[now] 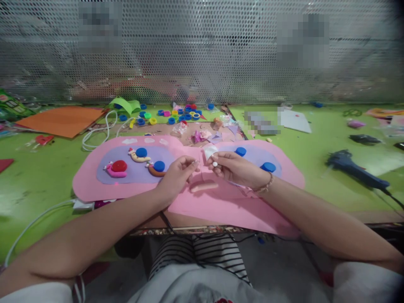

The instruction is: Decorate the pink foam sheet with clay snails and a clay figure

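Note:
Between the thumb and fingers of my right hand [232, 166] is a small white ball [215, 164], with a white piece [210, 153] just behind it. My left hand [179, 174] is closed in a pinch to its left; what its fingertips hold is too small to name. Both hands are above a pink sheet [85, 181] with purple patches. A pale clay strip [204, 186] lies below them. On the left patch are a pink snail with a red cap [119, 166], a cream snail [139, 156] and a brown snail [155, 170]. Two blue caps [268, 167] sit on the right patch.
A dark glue gun [356, 170] with a cable lies at the right. Orange sheets [61, 121] and a white cable [105, 130] are at the left. Colourful caps [172, 120] and scraps are scattered behind the pink sheet, before a perforated metal panel [195, 54].

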{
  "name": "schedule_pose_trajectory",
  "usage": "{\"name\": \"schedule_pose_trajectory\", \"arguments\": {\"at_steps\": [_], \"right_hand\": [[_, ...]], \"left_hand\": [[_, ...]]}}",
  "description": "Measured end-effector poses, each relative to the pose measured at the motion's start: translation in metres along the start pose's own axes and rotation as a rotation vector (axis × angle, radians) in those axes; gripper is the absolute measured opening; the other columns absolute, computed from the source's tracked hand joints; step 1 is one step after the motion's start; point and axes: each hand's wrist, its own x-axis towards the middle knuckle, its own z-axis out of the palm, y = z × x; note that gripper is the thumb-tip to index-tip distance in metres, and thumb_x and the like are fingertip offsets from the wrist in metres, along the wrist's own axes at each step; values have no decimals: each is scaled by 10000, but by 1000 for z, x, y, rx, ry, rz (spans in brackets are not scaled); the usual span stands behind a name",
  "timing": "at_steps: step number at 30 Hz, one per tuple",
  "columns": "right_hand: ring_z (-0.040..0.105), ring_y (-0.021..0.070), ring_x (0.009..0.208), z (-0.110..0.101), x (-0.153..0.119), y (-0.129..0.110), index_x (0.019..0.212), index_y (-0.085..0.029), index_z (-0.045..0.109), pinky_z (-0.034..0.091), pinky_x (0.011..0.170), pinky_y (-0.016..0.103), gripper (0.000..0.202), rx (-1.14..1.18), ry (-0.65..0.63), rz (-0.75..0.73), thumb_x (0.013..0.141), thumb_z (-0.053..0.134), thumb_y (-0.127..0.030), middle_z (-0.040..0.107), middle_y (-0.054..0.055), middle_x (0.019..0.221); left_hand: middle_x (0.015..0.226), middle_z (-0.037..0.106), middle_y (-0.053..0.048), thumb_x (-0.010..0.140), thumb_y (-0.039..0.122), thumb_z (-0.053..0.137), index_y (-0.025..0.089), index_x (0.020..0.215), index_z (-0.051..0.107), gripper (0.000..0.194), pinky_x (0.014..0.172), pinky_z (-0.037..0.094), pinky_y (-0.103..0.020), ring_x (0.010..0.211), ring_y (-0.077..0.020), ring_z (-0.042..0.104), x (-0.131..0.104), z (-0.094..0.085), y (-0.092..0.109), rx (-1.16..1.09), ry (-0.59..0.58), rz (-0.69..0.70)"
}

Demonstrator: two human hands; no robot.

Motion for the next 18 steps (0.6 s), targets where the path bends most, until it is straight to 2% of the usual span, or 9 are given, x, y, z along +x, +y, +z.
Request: {"name": "schedule_pose_trajectory", "arguments": {"at_steps": [4,7,11,14,18], "right_hand": [[623,52,739,-2,-1,-2,881,-140,663,495,684,126,159,8,-45,-13,723,664,-160,673,35,878],[613,70,840,-3,-1,-3,908,-144,667,473,770,149,228,-16,-87,-49,684,682,-101,667,29,922],[580,31,682,-3,0,-1,839,-130,669,450,657,120,200,-44,-40,-47,646,713,-102,650,-9,762],[553,30,621,0,0,-1,739,-116,637,436,594,127,152,-32,29,-45,691,700,-245,627,-2,716],[426,33,432,3,-2,-5,619,-134,535,336,423,149,319,-28,39,3,771,601,-407,480,-45,488]], "left_hand": [[706,569,21,768,357,559,155,794,525,206,427,343,-157,447,-17,428,0,0,1,-9,-2,-3],[698,566,24,767,358,559,158,799,523,205,419,336,-157,441,-19,426,0,0,1,-12,4,-9],[689,555,28,762,354,566,158,805,525,205,426,342,-160,439,-18,426,0,0,0,-21,7,-8],[684,553,34,761,344,567,160,800,515,195,425,340,-161,433,-17,428,0,1,0,-54,6,-22],[681,564,33,757,348,567,162,779,510,196,423,330,-164,428,-18,430,0,2,1,-65,11,-35]]}}
